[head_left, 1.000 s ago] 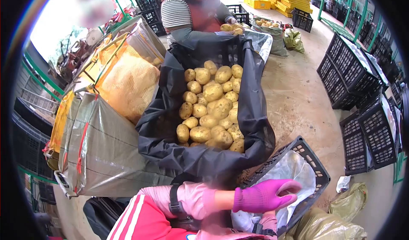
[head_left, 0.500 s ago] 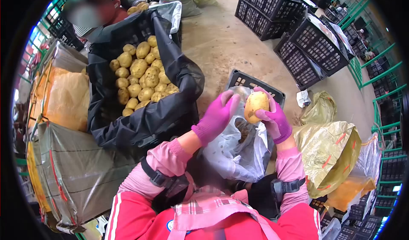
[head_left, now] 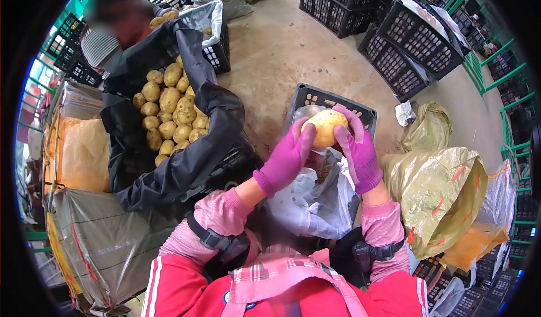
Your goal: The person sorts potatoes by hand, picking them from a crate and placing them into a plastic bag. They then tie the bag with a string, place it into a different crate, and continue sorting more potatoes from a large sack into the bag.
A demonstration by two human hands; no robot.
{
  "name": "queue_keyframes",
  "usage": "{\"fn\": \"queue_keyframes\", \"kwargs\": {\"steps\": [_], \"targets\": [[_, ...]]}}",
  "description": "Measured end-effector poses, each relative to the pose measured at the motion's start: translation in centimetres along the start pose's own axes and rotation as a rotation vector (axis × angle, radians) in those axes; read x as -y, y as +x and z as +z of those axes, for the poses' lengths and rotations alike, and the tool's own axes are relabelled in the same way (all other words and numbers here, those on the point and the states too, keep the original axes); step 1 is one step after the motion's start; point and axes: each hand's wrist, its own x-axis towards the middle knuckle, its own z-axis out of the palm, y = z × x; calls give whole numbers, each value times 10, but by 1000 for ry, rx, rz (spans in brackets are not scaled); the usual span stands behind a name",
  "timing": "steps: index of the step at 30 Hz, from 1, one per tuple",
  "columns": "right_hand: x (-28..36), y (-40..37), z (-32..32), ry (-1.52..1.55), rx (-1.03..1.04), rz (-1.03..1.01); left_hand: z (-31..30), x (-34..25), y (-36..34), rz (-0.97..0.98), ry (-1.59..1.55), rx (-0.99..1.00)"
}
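Observation:
A pale yellow potato (head_left: pixel 324 128) is held between my two gloved hands, above a black crate (head_left: pixel 301 96) lined with thin white plastic (head_left: pixel 298 204). My left hand (head_left: pixel 290 158), in a purple glove, closes on the potato's left side. On its right side my right hand (head_left: pixel 359 148) grips it with thumb and fingers. To the left, many potatoes (head_left: pixel 169 101) fill part of a container draped with a black cloth liner (head_left: pixel 220 142). Inside the crate below my hands, the contents are mostly hidden.
Stacked black crates (head_left: pixel 414 30) stand at the upper right. Gold-coloured sacks (head_left: pixel 431 190) lie on the right, and wrapped bundles (head_left: pixel 93 244) on the left. Another person (head_left: pixel 115 21) is beyond the potato container, near a lined crate (head_left: pixel 218 49).
My left hand has moved right and taken hold of the potato, which was in my right hand alone. The potato has turned more sideways. The view has shifted slightly.

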Motion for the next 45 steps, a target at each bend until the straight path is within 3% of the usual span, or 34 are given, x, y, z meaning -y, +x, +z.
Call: {"fn": "queue_keyframes", "kwargs": {"steps": [4, 13, 16, 22, 28, 31, 35, 38, 41, 45], "targets": [[-20, 2, -3, -57, -37, -135, 0, 12, 11, 311, 428, -154], [-16, -9, 2, -119, -78, -204, -2, 1, 8, 162, -9, -99], [-6, -14, 4, 38, -65, -179, -7, -7, 11, -50, -167, -28], [-10, -11, 8, 104, -48, -235, -15, -16, 3, -177, -253, 270], [-3, -7, 8, -88, 18, -369, -22, -7, -1, 56, -250, 312], [-1, -5, 4, -29, 42, -370, -22, -24, -1, -49, -402, 329], [-10, -5, -2, -160, -10, -271, -17, -13, 5, 442, -87, 196], [-14, -6, -3, -38, -14, -189, -13, -19, -1, 431, -37, 189], [-7, -9, 3, -87, -16, -269, -7, -20, -5, 400, 116, 99], [-2, -11, 11, -202, -24, -302, -4, -8, 0, 513, 204, -6]]}}
